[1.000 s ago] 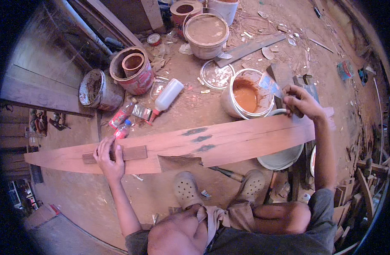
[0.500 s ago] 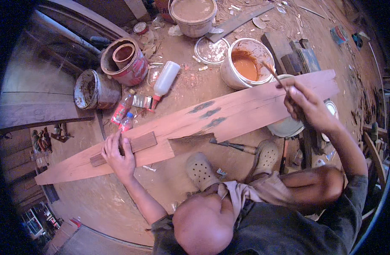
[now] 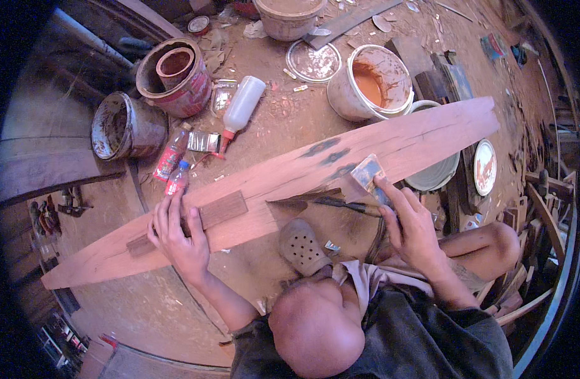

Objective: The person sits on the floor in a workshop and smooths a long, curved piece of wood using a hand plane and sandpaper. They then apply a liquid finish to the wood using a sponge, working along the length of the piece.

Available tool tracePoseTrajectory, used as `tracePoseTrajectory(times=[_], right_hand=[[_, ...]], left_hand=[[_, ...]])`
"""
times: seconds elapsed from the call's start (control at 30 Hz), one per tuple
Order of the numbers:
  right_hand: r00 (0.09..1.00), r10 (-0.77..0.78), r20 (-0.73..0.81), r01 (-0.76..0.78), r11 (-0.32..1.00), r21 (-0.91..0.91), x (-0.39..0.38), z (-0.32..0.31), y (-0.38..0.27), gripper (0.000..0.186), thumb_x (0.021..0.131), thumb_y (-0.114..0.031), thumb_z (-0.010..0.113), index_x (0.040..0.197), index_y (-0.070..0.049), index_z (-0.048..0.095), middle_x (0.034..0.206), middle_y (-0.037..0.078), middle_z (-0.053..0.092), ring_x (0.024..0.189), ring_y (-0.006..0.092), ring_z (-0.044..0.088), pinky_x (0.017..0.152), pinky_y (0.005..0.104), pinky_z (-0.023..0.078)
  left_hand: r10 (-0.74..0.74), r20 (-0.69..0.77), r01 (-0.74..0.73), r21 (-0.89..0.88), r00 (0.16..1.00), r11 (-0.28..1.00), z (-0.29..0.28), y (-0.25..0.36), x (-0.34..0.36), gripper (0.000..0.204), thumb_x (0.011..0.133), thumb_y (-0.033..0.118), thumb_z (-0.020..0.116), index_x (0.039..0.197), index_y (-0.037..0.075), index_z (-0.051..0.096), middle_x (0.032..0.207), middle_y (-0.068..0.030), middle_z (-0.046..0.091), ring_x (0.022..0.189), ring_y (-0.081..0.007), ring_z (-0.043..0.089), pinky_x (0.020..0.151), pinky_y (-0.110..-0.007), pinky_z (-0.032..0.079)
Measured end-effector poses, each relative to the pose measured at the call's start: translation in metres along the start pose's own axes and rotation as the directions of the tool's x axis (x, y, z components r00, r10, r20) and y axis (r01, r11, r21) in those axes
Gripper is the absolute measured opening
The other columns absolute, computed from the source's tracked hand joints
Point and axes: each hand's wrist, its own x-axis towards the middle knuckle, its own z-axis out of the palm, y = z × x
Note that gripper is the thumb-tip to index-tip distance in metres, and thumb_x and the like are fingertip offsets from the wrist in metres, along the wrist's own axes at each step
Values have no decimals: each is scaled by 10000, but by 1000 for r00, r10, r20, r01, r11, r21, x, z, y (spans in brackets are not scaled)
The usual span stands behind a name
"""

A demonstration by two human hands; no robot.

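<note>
A long pale reddish plank (image 3: 435, 136) lies diagonally in front of me, tapered at the left, with dark patches and a jagged notch in its lower edge. My left hand (image 3: 181, 243) rests with spread fingers on a short darker wood strip (image 3: 221, 211) lying on the plank. My right hand (image 3: 412, 230) holds a wide putty knife (image 3: 364, 172) by the plank's notch, its blue-and-white blade smeared. Behind the plank stands a white bucket (image 3: 372, 82) of orange-brown paste. A chisel-like tool (image 3: 346, 204) shows beside the notch.
Paint buckets (image 3: 129, 126) and nested pots (image 3: 179, 82) stand at the back left, near a squeeze bottle (image 3: 242, 101) and plastic drink bottles (image 3: 176, 174). Lids (image 3: 312, 60), dark timber (image 3: 429, 88) and debris lie on the dirty floor. Wood offcuts (image 3: 542, 221) pile at the right.
My right hand and the putty knife have moved from beside the paste bucket down and left to the notch. My left hand stays on the strip; the plank appears more slanted.
</note>
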Motion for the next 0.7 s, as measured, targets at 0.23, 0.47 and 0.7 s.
tracePoseTrajectory(times=[0.23,0.47,0.7], right_hand=[[994,33,100,-34,999,10,4,15,-20,608,901,-106,564,1471,-165,362,877,211,522,667,431,593,613,511,506],[969,93,230,-68,991,-116,2,-7,-18,570,908,-104,566,1451,-143,397,896,234,533,710,421,596,650,495,499],[991,85,107,-73,990,-117,5,3,0,543,914,-124,559,1437,-147,416,957,264,585,731,461,621,670,520,521]], left_hand=[[-1,-45,0,-17,999,1000,3,5,-1,439,928,501,539,1145,155,699,1094,-116,659,1076,-322,584,937,-468,400],[-4,-48,4,-5,999,1000,0,2,-2,428,924,503,549,1143,170,706,1056,-110,665,1025,-324,595,926,-465,404],[-10,-37,10,-8,999,1000,3,5,0,415,927,495,550,1140,176,708,1063,-97,667,1035,-316,596,923,-462,405]])
